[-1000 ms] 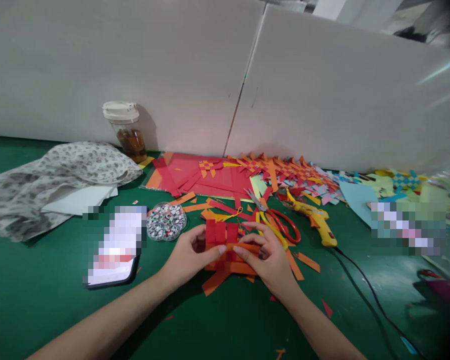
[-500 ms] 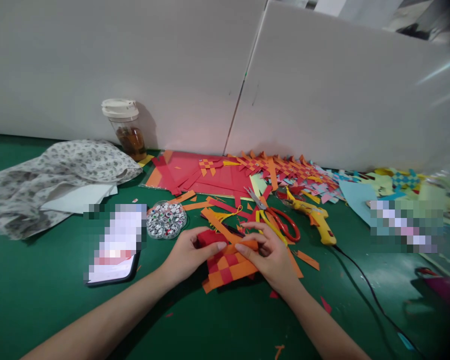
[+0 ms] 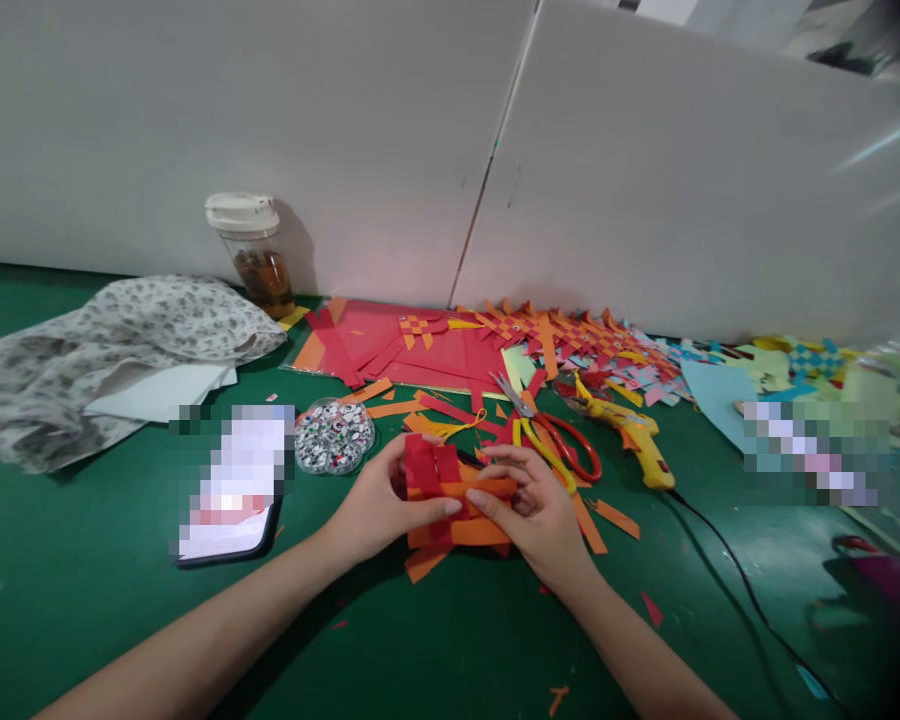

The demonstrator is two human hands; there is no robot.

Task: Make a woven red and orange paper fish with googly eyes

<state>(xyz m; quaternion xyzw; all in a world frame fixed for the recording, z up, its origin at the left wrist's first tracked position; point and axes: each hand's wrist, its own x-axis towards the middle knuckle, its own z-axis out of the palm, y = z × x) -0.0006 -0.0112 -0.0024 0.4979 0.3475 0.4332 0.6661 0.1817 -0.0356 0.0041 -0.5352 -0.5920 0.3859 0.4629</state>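
Note:
Between my hands is a piece of woven paper strips (image 3: 457, 532), red and orange, held just above the green table. My left hand (image 3: 390, 500) grips its left side, thumb laid across the front and the other fingers behind. On the right, my right hand (image 3: 532, 510) pinches an orange strip between thumb and fingers. Red strip ends (image 3: 423, 462) stand up at the upper left of the weave. Just beyond my right hand lie scissors (image 3: 566, 445) with red and yellow handles. The back of the weave is hidden.
A glue gun (image 3: 634, 435) with a cord lies to the right. On the left are a phone (image 3: 232, 490), a clear box of googly eyes (image 3: 335, 436), a patterned cloth (image 3: 142, 320) and a lidded cup (image 3: 255, 260). Finished woven fish (image 3: 547, 335) and red sheets (image 3: 450, 355) lie at the back.
The red strips on the left side of the weave have come up and stand higher by my left thumb. The checked front is now more folded and covered. Both hands stay nearly in place.

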